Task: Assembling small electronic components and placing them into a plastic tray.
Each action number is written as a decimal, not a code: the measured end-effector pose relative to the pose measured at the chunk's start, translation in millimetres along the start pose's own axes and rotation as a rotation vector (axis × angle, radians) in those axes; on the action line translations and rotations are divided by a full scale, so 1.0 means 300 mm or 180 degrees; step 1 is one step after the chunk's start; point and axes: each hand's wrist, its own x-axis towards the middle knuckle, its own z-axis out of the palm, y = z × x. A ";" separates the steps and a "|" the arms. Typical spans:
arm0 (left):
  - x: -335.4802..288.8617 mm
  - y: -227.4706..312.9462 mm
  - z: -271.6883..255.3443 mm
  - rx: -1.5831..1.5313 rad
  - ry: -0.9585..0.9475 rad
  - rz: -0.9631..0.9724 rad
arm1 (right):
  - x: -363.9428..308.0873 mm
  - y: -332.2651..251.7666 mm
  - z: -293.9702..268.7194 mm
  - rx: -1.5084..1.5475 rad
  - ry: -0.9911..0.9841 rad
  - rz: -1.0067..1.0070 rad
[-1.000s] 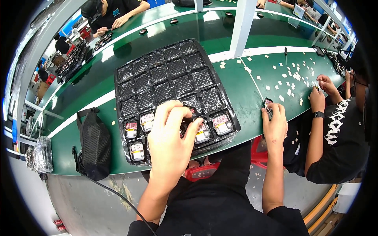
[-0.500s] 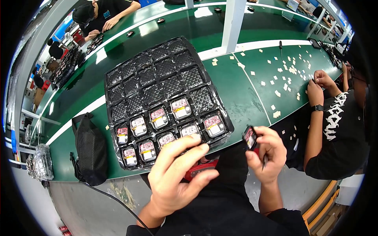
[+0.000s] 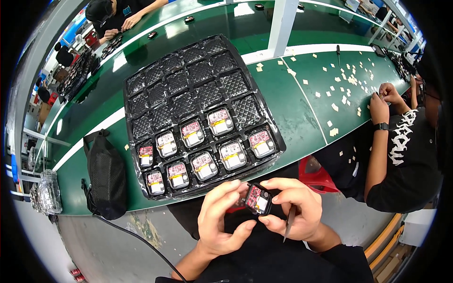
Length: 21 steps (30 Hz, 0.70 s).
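Observation:
My right hand [image 3: 299, 207] grips a small square black case [image 3: 267, 206] with a red circuit board and a pale block inside, between thumb and fingertips. A thin pointed metal tool [image 3: 289, 223], perhaps tweezers, is tucked in the same hand. My left hand [image 3: 222, 217] curves at the case's left side, fingers and thumb apart; whether its fingertips touch the case I cannot tell. Just beyond both hands lies a black compartment tray [image 3: 189, 104]. Several similar units, one a case with board [image 3: 231, 155], fill its nearer compartments.
A black mesh bag [image 3: 107, 174] lies left of the tray on the green table [image 3: 302, 127]. Pale square bits [image 3: 349, 80] and a screwdriver [image 3: 338, 55] are scattered to the right. A co-worker [image 3: 401, 165] sits at right; another [image 3: 122, 19] works across. A grey post [image 3: 281, 28] rises behind.
My right hand has brought the case left and down, in front of my body. My left hand has drawn back from over the tray to the case's side, uncovering the tray's near row.

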 end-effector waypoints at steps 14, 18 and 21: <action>-0.015 0.016 0.005 0.1757 0.0148 0.1173 | -0.056 -0.031 0.041 0.1969 -0.0578 0.1558; -0.039 0.073 -0.002 -0.0849 0.0593 -0.0227 | -0.057 -0.049 0.013 0.1640 -0.0845 0.1133; -0.035 0.084 -0.041 -0.1797 0.0328 -0.0611 | -0.014 -0.080 -0.010 0.0232 -0.1004 0.0626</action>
